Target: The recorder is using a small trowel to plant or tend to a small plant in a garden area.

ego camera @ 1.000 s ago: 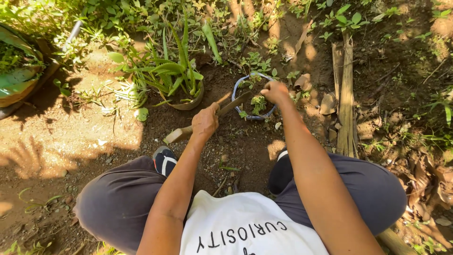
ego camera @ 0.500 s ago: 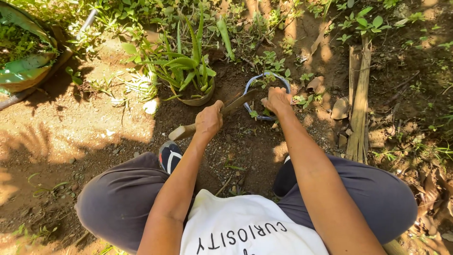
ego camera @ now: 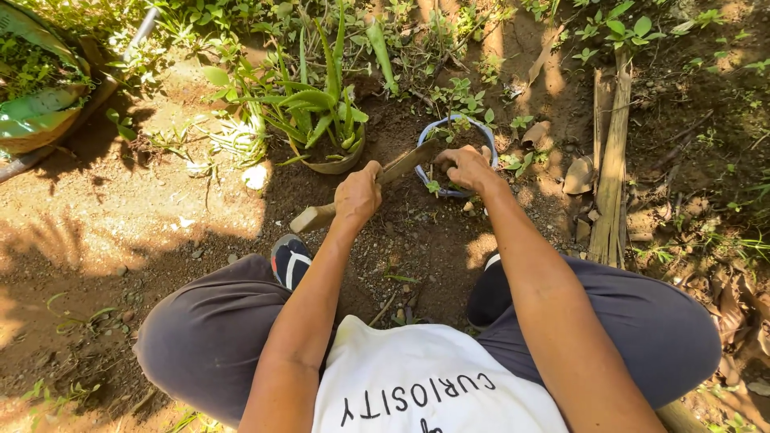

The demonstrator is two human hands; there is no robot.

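Two bare hands work over dark soil: the left hand (ego camera: 358,197) is clenched around a wooden-handled blade (ego camera: 377,178) whose tip reaches into a small blue-rimmed pot (ego camera: 423,136), while the right hand (ego camera: 465,167) curls on the pot's near rim, beside a leafy potted plant (ego camera: 325,112).

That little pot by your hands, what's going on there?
A person squats on bare soil. The left hand grips a wooden-handled blade whose tip reaches into a small blue-rimmed pot of soil and weeds. The right hand rests on the pot's near edge. A leafy potted plant stands just beside it.
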